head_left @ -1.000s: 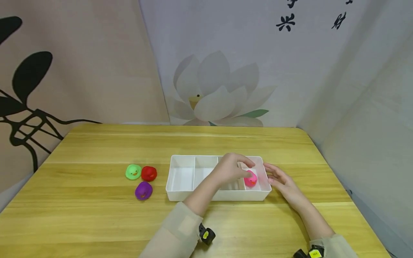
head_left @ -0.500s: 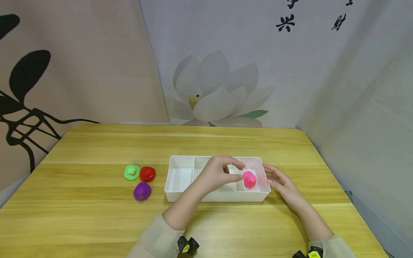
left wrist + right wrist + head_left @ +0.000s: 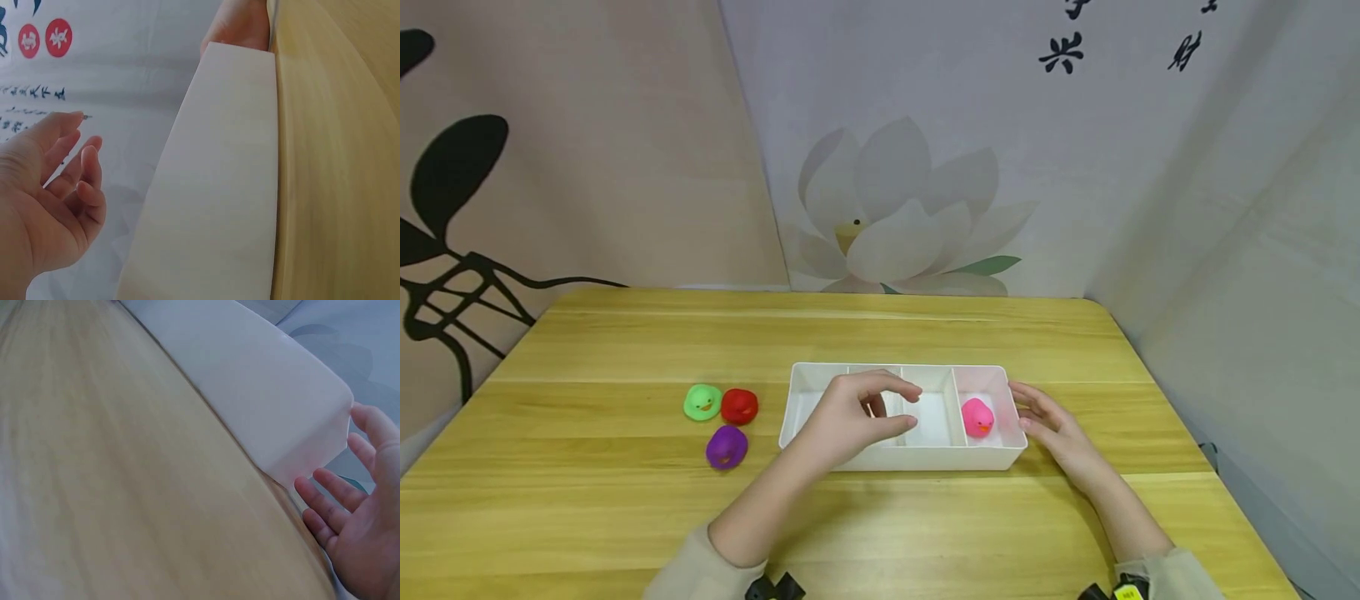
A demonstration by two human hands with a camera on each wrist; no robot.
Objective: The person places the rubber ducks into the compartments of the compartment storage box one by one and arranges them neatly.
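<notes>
A white box with several compartments (image 3: 925,458) stands on the table. Inside its rightmost compartment sits a pink rubber duck (image 3: 977,417). My left hand (image 3: 853,414) hovers over the left half of the box, thumb and fingers apart and nothing between them; in the left wrist view that hand (image 3: 53,194) is beside the box's long wall. At the box's right end, my right hand (image 3: 1063,433) rests its fingertips against the wall. The right wrist view shows its fingers (image 3: 334,494) spread loosely along that end.
On the table's left part, a green duck (image 3: 703,402), a red duck (image 3: 740,407) and a purple duck (image 3: 727,447) lie close together. The wooden table (image 3: 1000,533) ends at a fabric backdrop (image 3: 925,83) behind it.
My left hand has let go of the pink duck in the right compartment and moved left across the box. The right hand has stayed at the box's end.
</notes>
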